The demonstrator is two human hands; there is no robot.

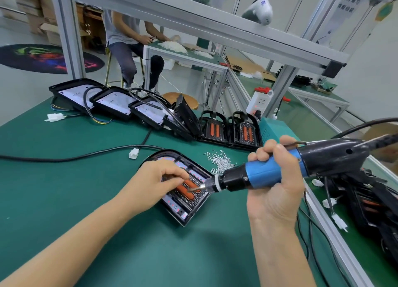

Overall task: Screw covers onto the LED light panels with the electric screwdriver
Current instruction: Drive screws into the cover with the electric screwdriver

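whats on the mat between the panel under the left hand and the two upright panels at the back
In the head view, a loose pile of small silver screws lies on the green mat between the panel being worked on and the upright panels.

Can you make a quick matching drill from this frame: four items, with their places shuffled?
Items:
1. electric screwdriver
2. loose screws
3. white connector
4. left hand

Places:
A. on the green mat, at the end of a black cable
B. resting on the LED panel nearest the camera
C. gripped in the right hand
D. piled on the mat just behind that panel

Pairs: 1-C, 2-D, 3-A, 4-B
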